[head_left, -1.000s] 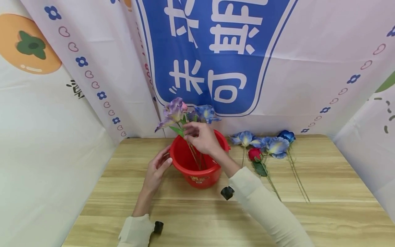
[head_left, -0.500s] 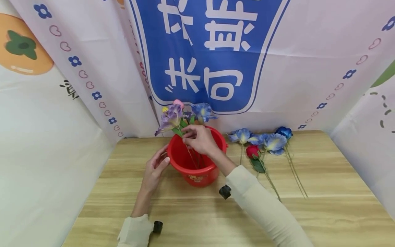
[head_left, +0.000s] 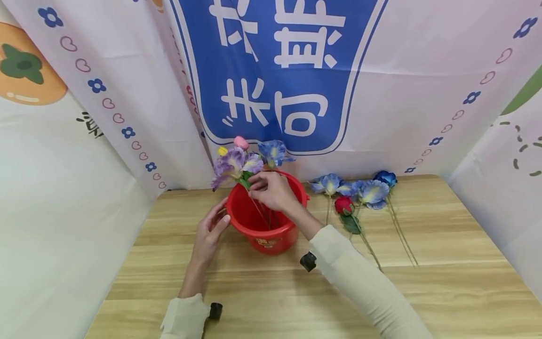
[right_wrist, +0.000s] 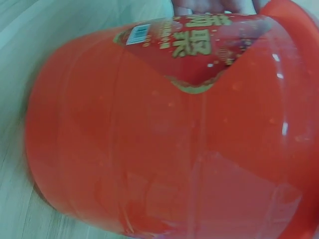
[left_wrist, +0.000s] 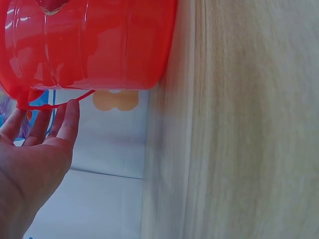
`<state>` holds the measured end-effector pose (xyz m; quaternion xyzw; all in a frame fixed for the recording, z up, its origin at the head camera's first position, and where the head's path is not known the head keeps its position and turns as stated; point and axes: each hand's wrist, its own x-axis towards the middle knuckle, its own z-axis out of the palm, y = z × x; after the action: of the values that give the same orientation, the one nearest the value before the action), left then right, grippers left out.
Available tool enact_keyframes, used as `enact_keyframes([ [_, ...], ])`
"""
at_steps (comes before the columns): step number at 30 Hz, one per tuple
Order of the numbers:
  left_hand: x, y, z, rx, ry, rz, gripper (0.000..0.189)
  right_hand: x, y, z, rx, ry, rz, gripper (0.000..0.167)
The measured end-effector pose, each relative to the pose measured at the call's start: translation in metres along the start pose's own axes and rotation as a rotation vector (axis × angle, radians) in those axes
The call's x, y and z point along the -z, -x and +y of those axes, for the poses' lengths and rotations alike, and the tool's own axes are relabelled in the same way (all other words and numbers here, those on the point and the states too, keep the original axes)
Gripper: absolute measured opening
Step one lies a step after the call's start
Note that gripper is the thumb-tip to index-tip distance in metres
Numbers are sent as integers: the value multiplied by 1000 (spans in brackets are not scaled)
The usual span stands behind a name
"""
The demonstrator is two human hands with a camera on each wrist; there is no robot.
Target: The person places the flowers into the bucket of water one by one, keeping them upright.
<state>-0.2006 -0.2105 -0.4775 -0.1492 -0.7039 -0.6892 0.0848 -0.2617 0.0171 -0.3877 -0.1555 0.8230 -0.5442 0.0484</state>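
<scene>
A red bucket [head_left: 275, 247] stands upright on the table. At its left side, my left hand [head_left: 207, 235] touches the rim; in the left wrist view the fairly straight fingers of this left hand [left_wrist: 42, 149] reach the thin bucket handle [left_wrist: 60, 105]. Over the opening, my right hand [head_left: 275, 190] pinches the stem of a purple iris [head_left: 233, 165], whose bloom leans left above the rim. Behind it show a pink bud [head_left: 241, 142], a yellow bud [head_left: 222, 151] and a blue iris [head_left: 273, 153]. The right wrist view is filled mostly by the bucket's side.
To the bucket's right lie a blue iris [head_left: 329, 183], another blue iris [head_left: 371, 192], a red rose [head_left: 343, 205] and a dark blue rose [head_left: 386, 178], stems toward the front. A printed cloth [head_left: 381, 117] hangs behind the wooden table [head_left: 262, 301].
The purple iris has turned in my right hand, its bloom sinking slightly and showing more of its face. The yellow bud has come into sight. My left hand stays at the bucket.
</scene>
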Motion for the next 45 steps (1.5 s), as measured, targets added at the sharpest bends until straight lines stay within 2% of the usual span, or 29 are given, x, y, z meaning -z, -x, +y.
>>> enact_keyframes([
  [9,-1,1,-2,-10,-26,7,49,11,13,-1,-22,-150,-1,36],
  [18,-1,0,-1,-19,-14,5,50,29,29,-6,32,-276,14,40],
  [24,1,0,-1,-15,-14,5,50,48,44,-8,47,-290,69,37],
  [31,1,0,0,-7,-22,4,50,75,61,-2,7,-281,133,41],
  [38,1,-1,1,-5,-15,10,49,101,72,13,-20,-295,217,42],
  [45,2,-1,-1,-7,-20,11,50,123,86,33,-53,-322,259,44],
])
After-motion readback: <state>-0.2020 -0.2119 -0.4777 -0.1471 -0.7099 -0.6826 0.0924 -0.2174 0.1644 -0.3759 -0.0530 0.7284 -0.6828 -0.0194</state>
